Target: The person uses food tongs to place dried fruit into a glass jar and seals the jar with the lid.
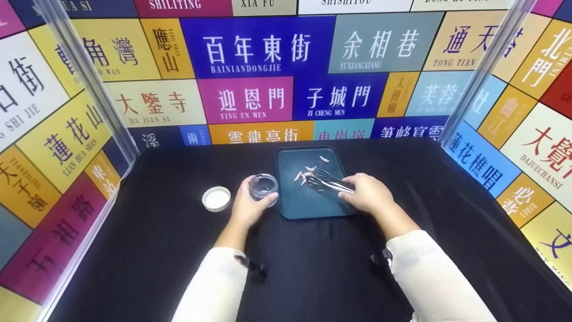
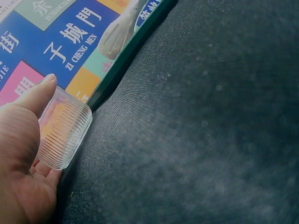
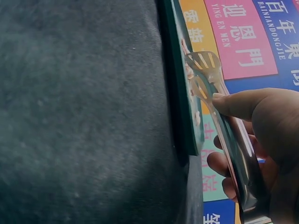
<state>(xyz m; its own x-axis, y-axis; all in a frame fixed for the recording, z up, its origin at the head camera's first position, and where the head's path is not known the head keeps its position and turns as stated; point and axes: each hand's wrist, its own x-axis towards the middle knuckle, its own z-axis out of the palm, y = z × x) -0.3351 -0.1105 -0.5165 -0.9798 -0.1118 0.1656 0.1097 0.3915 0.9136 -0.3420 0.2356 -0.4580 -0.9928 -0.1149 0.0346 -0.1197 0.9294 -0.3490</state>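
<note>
- The left hand [image 1: 251, 205] holds the clear jar [image 1: 263, 187], with the thumb on one side and the fingers around the other; the right hand [image 1: 367, 193] grasps the metal tongs [image 1: 333, 183] by their arms
- The jar is just beside the left edge of the dark tray [image 1: 297, 205], with its mouth uncovered; whether it touches the black cloth [image 1: 308, 268], I cannot tell
- The small pale pieces [image 1: 298, 176] lie on the tray, between the two hands, mostly close around the slotted heads of the tongs; one piece lies apart, nearer to the far edge
- Whether some piece is pinched between the tong heads, I cannot tell
- The white round lid [image 1: 216, 198] lies on the cloth, to the left of the left hand and near it
- The pieces are probably light and rather dry, maybe easy to break, so a gentle pinch at the middle of each seems best
- The jar looks stiff, light and smooth; its ribbed wall should give the fingers some hold against slipping
- The tongs seem thin and springy, and the middle of their arms looks a good place for a light squeeze
</note>
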